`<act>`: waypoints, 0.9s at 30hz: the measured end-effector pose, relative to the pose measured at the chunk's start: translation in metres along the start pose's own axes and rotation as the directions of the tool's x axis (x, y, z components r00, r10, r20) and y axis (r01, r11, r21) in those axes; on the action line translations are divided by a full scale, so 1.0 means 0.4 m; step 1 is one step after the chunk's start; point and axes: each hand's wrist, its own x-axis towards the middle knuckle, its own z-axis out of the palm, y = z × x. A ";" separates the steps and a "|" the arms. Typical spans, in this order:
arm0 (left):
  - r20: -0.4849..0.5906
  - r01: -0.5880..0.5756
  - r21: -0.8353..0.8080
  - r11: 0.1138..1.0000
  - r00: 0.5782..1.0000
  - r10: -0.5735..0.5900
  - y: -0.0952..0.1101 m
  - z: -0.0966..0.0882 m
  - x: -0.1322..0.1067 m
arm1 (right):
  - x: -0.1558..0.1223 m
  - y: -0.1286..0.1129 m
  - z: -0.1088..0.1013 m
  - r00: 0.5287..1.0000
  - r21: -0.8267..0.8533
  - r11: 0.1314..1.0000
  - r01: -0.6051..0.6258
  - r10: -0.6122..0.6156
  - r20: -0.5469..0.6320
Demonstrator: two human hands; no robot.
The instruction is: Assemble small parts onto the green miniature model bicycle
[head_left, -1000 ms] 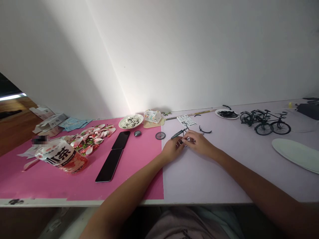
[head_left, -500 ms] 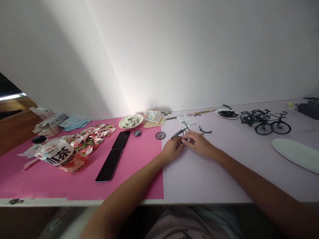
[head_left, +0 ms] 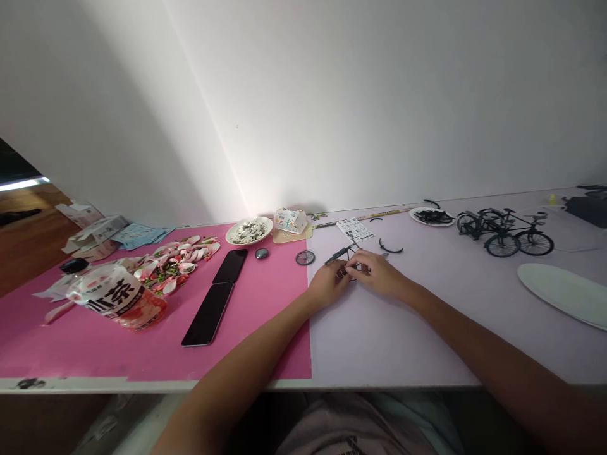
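Change: both hands are keeping nearly the same place over the last second; the dark greenish, thin-tubed model bicycle frame [head_left: 337, 254] is barely shifting, suggesting that fine finger work is continuing.
Left hand [head_left: 329, 282]: curling and gripping the frame, whose tube is projecting just beyond its fingers.
Right hand [head_left: 382, 272]: bending inward, thumb and forefinger meeting beside the left fingertips; whether they are gripping a small part, one cannot tell.
Grey, round, spoked wheel [head_left: 305, 258]: lying near the left hand, to its left.
Black, curved strip [head_left: 389, 250]: lying just beyond the right hand.
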 end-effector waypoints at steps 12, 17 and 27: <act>-0.016 0.013 -0.012 1.000 1.000 -0.013 0.000 0.003 -0.001 | -0.001 -0.007 -0.003 1.000 0.013 1.000 -0.011 0.011 0.012; -0.016 0.030 -0.027 0.999 0.999 -0.030 -0.007 0.005 0.001 | -0.002 -0.008 -0.003 1.000 0.014 1.000 0.012 -0.012 -0.012; -0.032 0.055 -0.037 0.998 0.998 -0.057 0.002 0.000 0.000 | 0.001 -0.002 -0.011 0.947 -0.009 1.000 -0.007 0.004 -0.323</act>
